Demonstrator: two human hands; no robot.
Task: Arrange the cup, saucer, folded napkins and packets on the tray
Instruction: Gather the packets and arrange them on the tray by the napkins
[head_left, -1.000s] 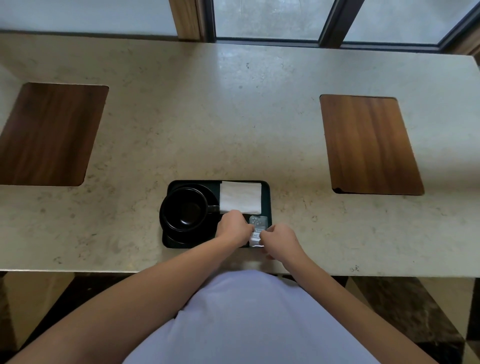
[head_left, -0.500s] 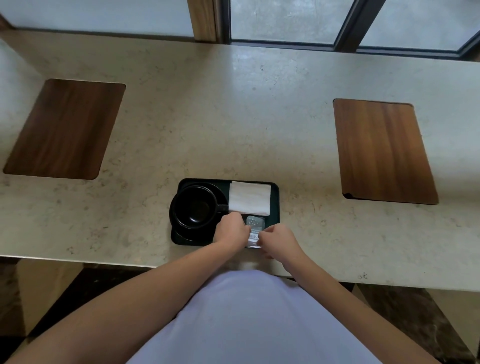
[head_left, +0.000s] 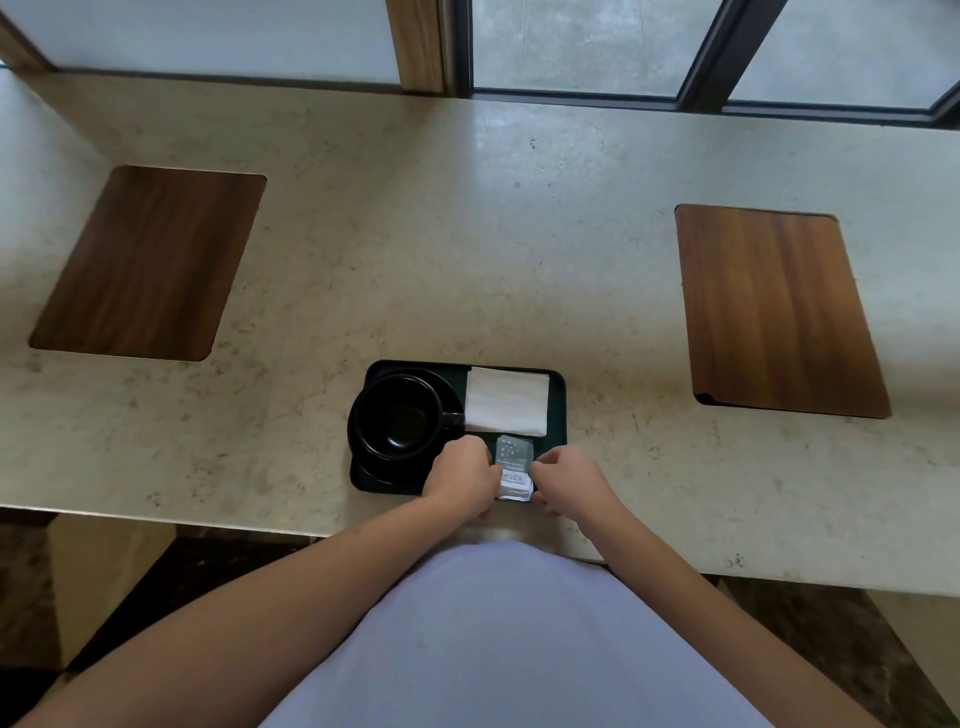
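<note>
On the dark tray (head_left: 560, 410), cup (head_left: 400, 418) on saucer (head_left: 451, 387) at left, folded napkin (head_left: 506, 400) far right, we pinch the packets (head_left: 513, 460) from both sides with left hand (head_left: 460, 475) and right hand (head_left: 571, 475), fingers curled on their edges, apparently squaring them in the near-right corner.

1. One dark tray (head_left: 559, 410) sat on the counter (head_left: 467, 234).
2. One black cup (head_left: 402, 418) and one saucer (head_left: 449, 387).
3. One white napkin stack (head_left: 506, 400); its layers could not be counted.
4. At least two packets (head_left: 513, 457).
5. Two hands: left (head_left: 460, 475), right (head_left: 571, 480).
6. Two wooden panels: (head_left: 150, 262) and (head_left: 774, 312).
</note>
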